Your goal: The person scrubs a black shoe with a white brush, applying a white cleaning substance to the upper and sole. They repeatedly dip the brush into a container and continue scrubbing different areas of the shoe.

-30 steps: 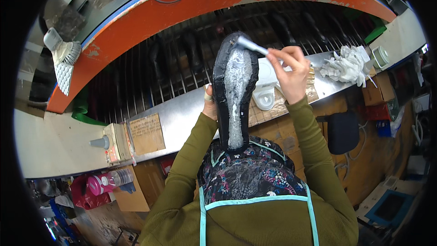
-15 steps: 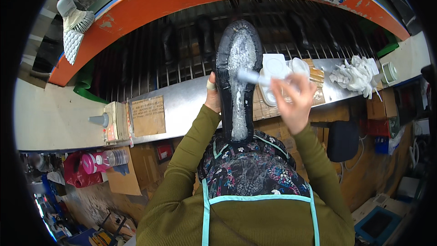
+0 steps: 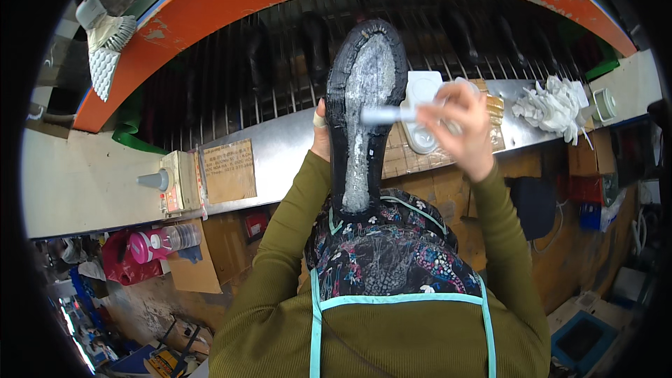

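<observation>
A black shoe (image 3: 338, 126) stands before my apron with its underside toward me, toe up and heel against my lap. A greyish-white patch, rough and shiny, runs down the middle of that underside. My left hand (image 3: 320, 133) is closed on the shoe's left side; its other fingers are hidden behind it, and a pale wrap circles the thumb. In my right hand (image 3: 458, 126), fingers bent, is a slim whitish brush (image 3: 386, 118), blurred by motion. Its tip lies over the shoe's middle; I cannot tell whether it touches.
Behind the shoe, white plastic containers (image 3: 422, 91) stand on cardboard (image 3: 399, 157) along a metal ledge (image 3: 280, 134). Crumpled white paper or cloth (image 3: 549, 108) lies farther right. Beyond runs a rack of metal bars with dark shoes (image 3: 315, 45), under an orange beam (image 3: 203, 17). A grey cone (image 3: 154, 180) is at left.
The shoe has leaned slightly, its heel shifting left. My right hand has risen a little and moved right, while the brush has come level and its tip slightly left. The view has shifted slightly.
</observation>
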A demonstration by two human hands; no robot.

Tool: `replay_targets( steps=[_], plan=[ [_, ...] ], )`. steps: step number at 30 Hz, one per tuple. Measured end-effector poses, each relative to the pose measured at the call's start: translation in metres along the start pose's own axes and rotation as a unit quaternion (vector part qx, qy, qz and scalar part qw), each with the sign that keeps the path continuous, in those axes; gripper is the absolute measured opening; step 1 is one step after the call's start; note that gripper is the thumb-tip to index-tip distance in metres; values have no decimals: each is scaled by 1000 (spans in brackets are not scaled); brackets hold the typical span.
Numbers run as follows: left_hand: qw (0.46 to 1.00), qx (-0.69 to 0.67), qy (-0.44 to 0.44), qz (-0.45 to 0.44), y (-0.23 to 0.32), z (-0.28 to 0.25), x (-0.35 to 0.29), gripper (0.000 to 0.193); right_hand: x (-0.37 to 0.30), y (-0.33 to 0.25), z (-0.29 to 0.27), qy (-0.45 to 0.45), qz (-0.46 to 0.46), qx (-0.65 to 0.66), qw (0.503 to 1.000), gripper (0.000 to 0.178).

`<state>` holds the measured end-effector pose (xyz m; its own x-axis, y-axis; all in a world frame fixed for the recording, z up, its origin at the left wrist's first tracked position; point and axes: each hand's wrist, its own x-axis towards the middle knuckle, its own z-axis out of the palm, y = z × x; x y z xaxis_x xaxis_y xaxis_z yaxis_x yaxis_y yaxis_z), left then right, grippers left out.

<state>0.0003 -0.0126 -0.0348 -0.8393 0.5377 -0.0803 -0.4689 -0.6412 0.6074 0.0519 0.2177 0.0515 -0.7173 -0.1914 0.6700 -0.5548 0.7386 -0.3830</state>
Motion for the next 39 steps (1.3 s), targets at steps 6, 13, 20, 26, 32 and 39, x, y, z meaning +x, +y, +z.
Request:
replay_targets(
  steps=[6,13,20,26,32,39],
  plan=[
    [996,-83,13,-21,-9,-7,16,93,24,29,8,167,13,-207,964,17],
    [996,8,91,1,-1,-6,10,97,-61,-48,3,-11,94,-38,995,18],
    [995,66,78,2,-4,-3,11,102,-53,-30,11,-70,86,32,993,14],
    [996,59,69,-16,-15,-3,6,96,-43,-3,38,113,93,-108,983,16],
    [993,-3,119,1,-20,-19,-3,96,-119,-35,15,31,88,-35,995,20],
    [980,-87,145,104,-2,-53,-19,93,-184,49,22,-71,392,-194,897,11]
  ],
)
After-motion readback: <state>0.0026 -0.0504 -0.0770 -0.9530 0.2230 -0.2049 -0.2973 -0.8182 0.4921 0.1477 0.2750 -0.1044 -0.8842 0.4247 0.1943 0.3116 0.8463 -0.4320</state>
